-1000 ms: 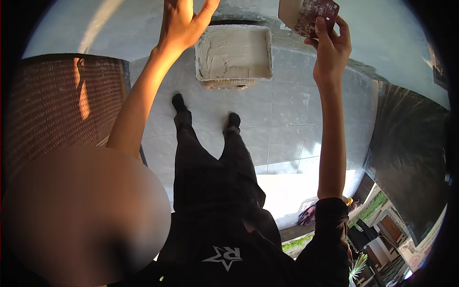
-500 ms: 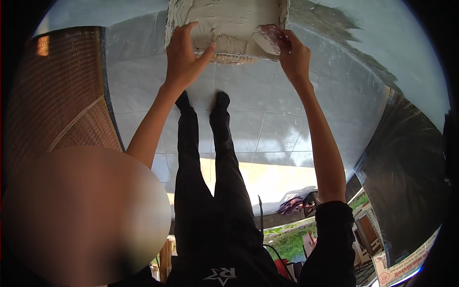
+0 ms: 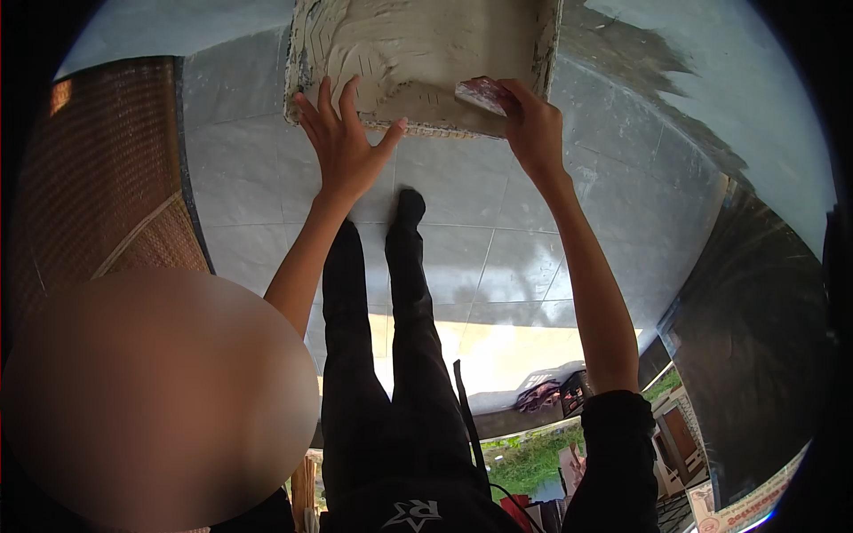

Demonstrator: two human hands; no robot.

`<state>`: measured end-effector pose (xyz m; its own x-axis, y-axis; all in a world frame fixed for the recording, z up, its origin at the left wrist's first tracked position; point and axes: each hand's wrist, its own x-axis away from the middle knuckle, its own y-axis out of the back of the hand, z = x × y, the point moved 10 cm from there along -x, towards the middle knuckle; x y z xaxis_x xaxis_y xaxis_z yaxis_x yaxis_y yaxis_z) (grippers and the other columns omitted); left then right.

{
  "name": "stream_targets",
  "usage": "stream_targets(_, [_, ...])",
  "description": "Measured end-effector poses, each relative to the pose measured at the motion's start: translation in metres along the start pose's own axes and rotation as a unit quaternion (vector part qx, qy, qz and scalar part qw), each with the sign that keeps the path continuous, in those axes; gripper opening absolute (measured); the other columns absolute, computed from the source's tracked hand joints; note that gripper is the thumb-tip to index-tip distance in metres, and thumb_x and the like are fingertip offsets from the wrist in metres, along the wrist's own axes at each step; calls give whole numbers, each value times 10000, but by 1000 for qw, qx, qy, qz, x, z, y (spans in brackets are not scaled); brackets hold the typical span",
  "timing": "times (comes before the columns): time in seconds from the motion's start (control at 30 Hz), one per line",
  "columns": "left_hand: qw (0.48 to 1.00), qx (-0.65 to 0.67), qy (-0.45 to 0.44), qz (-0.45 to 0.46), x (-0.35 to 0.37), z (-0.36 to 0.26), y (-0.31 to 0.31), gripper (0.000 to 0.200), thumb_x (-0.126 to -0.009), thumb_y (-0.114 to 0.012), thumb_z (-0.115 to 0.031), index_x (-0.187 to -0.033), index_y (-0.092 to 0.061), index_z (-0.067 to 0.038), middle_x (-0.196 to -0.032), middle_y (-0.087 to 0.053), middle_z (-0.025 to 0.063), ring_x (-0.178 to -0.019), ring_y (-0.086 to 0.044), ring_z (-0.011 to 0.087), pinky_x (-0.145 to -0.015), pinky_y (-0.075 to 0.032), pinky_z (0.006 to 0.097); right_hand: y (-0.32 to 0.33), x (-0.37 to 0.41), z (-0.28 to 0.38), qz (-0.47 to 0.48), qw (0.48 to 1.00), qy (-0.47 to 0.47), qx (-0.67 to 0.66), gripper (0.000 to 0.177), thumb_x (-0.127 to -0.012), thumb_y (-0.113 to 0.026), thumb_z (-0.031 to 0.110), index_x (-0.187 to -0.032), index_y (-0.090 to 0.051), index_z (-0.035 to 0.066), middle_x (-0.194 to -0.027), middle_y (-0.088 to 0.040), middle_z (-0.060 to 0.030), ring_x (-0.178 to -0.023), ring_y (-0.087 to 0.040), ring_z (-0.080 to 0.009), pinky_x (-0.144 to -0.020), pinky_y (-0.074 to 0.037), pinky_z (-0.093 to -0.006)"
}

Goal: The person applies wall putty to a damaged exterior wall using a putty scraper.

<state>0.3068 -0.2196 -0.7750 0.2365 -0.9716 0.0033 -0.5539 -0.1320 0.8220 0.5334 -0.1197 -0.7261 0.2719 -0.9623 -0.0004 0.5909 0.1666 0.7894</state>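
Observation:
A shallow tray [image 3: 290, 75] with a crusted rim lies at the top of the head view, filled with a smooth grey-beige paste [image 3: 435, 44]. Spread fingers of my left hand [image 3: 342, 151] overlap the tray's near left corner, with nothing held. My right hand [image 3: 538, 129] pinches a flat scraper [image 3: 480, 94], reddish and smeared with pale paste. The scraper is tilted over the near right part of the paste. Short grooves and a ragged ridge mark the paste close to the near edge. The tray's far side is cut off by the frame.
Grey floor tiles [image 3: 444, 178] run below the tray, with my legs [image 3: 409, 284] stretched over them. A woven panel [image 3: 115, 169] stands at the left, and a dark sheet [image 3: 746, 355] hangs at the right. A crate [image 3: 576, 391] sits near the floor's edge.
The tray appears lower in view. My left hand has spread its fingers and shifted toward the tray's corner. The scraper has turned flatter and moved slightly left with my right hand.

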Motion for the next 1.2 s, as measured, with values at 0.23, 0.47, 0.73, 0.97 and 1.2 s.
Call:
stream_targets(0.23, [1000, 16, 3, -10, 2, 2, 1, 927, -797, -690, -587, -1479, -217, -174, -1518, -124, 225, -1402, 76, 533, -1089, -21, 699, -8, 3, 4, 34, 999, 6, 24, 141, -869, -617, 81, -993, -679, 108, -852, -689, -137, -754, -659, -344, -664, -515, -417])
stream_targets(0.47, [999, 28, 6, -30, 3, 0, 4, 950, -768, -731, -557, -1472, -231, -161, -1518, -143, 229, -1407, 49, 528, -1096, -34, 689, -11, 5, 1, 53, 998, -1, 22, 141, -860, -630, 92, -987, -690, 108, -860, -693, -131, -766, -663, -343, -678, -518, -415])
stream_targets(0.73, [998, 39, 33, -23, 2, 2, 3, 954, -739, -761, -530, -1465, -254, -174, -1527, -117, 241, -1412, 42, 534, -1089, -77, 699, -12, 0, 3, 84, 996, 9, 25, 148, -855, -632, 84, -988, -691, 107, -860, -697, -125, -770, -669, -335, -682, -522, -411])
stream_targets(0.97, [997, 51, 45, -20, 2, 4, 3, 959, -738, -762, -532, -1466, -246, -180, -1527, -114, 243, -1414, 41, 530, -1093, -78, 694, -14, -5, 7, 141, 990, 30, 12, 189, -839, -626, 49, -1008, -685, 111, -866, -706, -113, -791, -675, -325, -703, -530, -406])
stream_targets(1.2, [997, 50, 50, -21, 2, 4, 2, 973, -731, -775, -521, -1462, -236, -170, -1525, -127, 231, -1417, 30, 517, -1110, -45, 668, -6, -14, 4, 205, 979, 12, -1, 204, -838, -620, 33, -1023, -679, 97, -878, -710, -122, -795, -683, -310, -735, -529, -397])
